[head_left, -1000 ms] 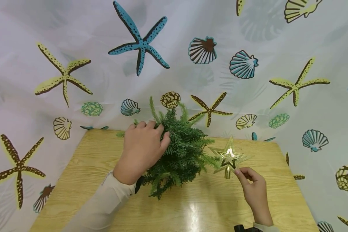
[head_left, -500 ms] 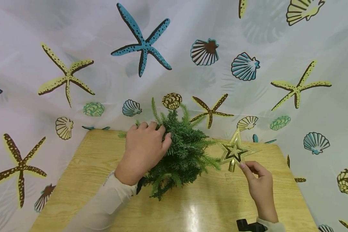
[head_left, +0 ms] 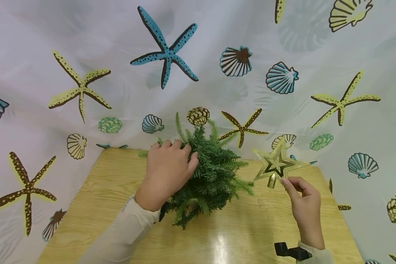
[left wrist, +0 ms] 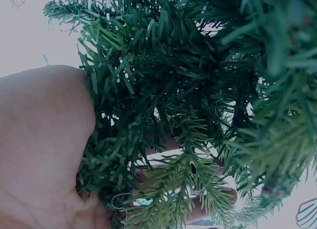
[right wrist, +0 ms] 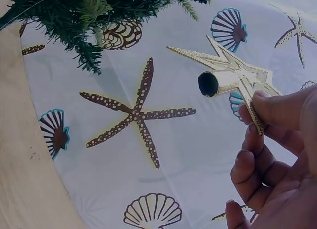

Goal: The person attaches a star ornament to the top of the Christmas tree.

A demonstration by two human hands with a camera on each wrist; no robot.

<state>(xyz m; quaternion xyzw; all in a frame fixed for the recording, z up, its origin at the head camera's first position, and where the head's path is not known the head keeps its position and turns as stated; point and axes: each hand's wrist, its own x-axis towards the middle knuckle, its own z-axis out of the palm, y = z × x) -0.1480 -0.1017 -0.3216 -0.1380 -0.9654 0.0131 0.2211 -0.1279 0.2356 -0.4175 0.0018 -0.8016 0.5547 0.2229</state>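
A small artificial Christmas tree (head_left: 216, 172), dark green with lighter sprigs, stands mid-table in the head view. My left hand (head_left: 166, 170) holds its left side; the left wrist view shows the fingers behind the branches (left wrist: 163, 85), partly hidden by needles. To the right of the tree, my right hand (head_left: 305, 205) pinches a gold star tree topper (head_left: 276, 164) by one lower point, between thumb and fingers. The star is raised above the table, apart from the tree. Its hollow round socket (right wrist: 208, 84) faces left in the right wrist view.
The wooden table (head_left: 247, 227) has a patterned white curtain (head_left: 204, 88) hanging close around its back and sides, printed with starfish and shells. A black strap (head_left: 292, 251) circles my right wrist.
My right hand has moved right and slightly up and away in the head view, carrying the star farther from the tree. My left hand stays on the tree.
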